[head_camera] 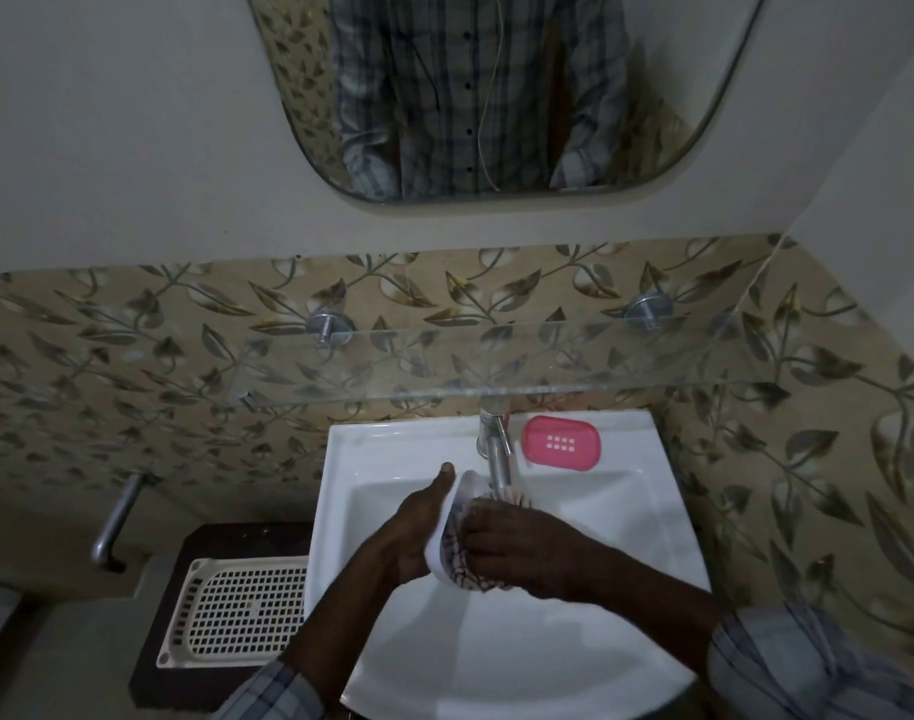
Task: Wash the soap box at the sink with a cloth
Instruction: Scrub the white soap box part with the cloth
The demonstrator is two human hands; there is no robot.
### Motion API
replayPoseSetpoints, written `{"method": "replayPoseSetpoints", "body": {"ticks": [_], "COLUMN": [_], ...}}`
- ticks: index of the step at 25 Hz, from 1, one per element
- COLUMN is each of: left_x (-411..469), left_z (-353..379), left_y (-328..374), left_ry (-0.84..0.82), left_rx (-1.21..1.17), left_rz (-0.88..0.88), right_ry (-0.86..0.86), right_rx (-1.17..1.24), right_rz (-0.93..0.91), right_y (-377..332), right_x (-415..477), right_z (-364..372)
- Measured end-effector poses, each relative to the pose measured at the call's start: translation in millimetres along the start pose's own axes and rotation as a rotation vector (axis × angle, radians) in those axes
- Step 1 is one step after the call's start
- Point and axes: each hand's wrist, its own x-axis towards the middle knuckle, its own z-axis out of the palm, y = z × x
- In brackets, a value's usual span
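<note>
Over the white sink (382, 449), my left hand (418, 527) holds a white soap box part (452, 504) tilted on edge, just below the metal tap (496, 449). My right hand (517, 548) presses a checked cloth (457, 558) into the white part's hollow side. A pink soap box piece (561, 443) with a grid of small holes lies flat on the sink's back ledge, right of the tap.
A glass shelf (548, 366) juts out from the leaf-patterned tiles just above the tap. A cream perforated tray (237, 613) lies on a dark stand left of the sink. A metal bar (114, 522) sticks out at the left. A mirror (496, 96) hangs above.
</note>
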Motion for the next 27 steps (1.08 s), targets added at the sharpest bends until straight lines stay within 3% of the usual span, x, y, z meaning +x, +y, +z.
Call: {"method": "replayPoseSetpoints", "body": {"ticks": [1, 3, 6, 7, 9, 11, 13, 16, 20, 22, 24, 25, 27], "left_x": [-1, 0, 8, 10, 11, 11, 8, 5, -4, 3, 4, 6, 12], "left_z": [-2, -5, 6, 9, 10, 9, 8, 10, -12, -14, -1, 9, 24], "left_y": [3, 5, 3, -3, -23, -45, -56, -54, -35, -7, 17, 19, 2], "left_ry": [-0.050, -0.058, 0.091, 0.177, 0.284, 0.227, 0.108, -0.052, -0.177, -0.260, -0.256, -0.175, -0.021], "left_rx": [-0.004, -0.042, -0.117, -0.104, -0.082, -0.005, 0.051, 0.206, 0.044, -0.197, -0.103, -0.026, -0.011], "left_rz": [-0.032, -0.030, 0.027, 0.055, 0.183, 0.547, 0.822, 0.769, 0.435, 0.110, -0.065, -0.067, 0.103], "right_ry": [-0.012, 0.022, 0.116, 0.107, 0.097, 0.270, 0.464, 0.441, 0.267, 0.100, -0.019, -0.052, -0.027], "right_rx": [-0.080, -0.120, 0.032, 0.120, 0.528, 1.069, 1.307, 1.265, 0.790, 0.472, 0.092, 0.042, 0.198], "right_rz": [-0.062, 0.000, 0.183, 0.325, 0.841, 1.293, 1.409, 1.271, 1.099, 0.699, 0.365, 0.363, 0.620], "right_y": [12, 20, -5, -15, -25, -21, -11, -16, -11, -4, -1, -1, -10], "right_x": [-2, -1, 4, 11, 29, 46, 60, 63, 40, 29, 20, 17, 20], "right_z": [-2, 2, 24, 30, 26, 13, -1, -12, -18, -21, -14, -9, -4]}}
